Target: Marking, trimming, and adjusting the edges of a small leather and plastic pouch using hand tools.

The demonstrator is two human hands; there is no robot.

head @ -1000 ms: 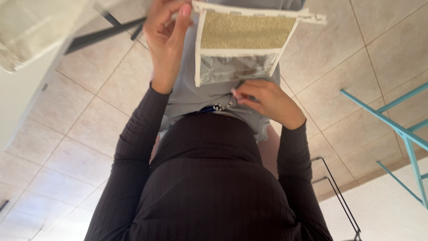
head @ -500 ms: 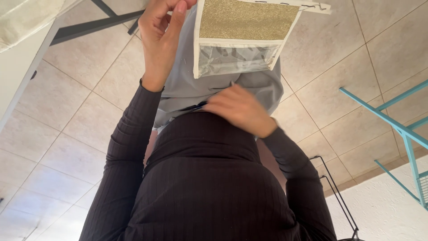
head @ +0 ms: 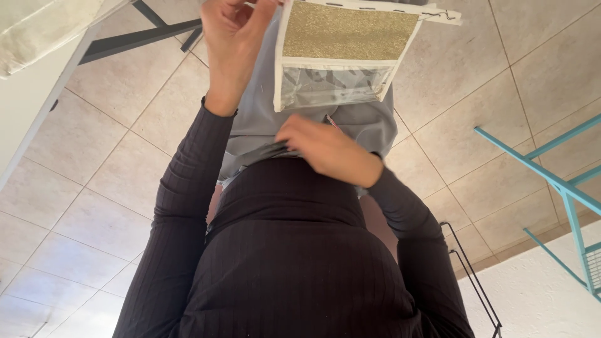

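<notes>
My left hand (head: 235,47) is raised in front of me and pinches the upper left edge of a white fabric panel (head: 341,56). The panel has a gold glitter patch above a clear plastic pocket, and a loose dark thread hangs at its top right corner. My right hand (head: 325,150) lies at my waist, seen from the back, fingers curled. A thin pinkish tip (head: 330,119) sticks out above its fingers; what it is cannot be told. I wear a black ribbed top (head: 288,263) and grey fabric (head: 250,125) below the waist.
Beige floor tiles (head: 476,81) lie below. A white table (head: 25,106) with a dark metal leg (head: 138,40) and a pale cloth (head: 44,25) on it stands at the left. A turquoise metal frame (head: 551,181) and a black wire stand (head: 476,275) are at the right.
My right hand has slid leftward along my waist and turned its back to the camera. My left hand keeps the panel up, which now sits a little higher in view.
</notes>
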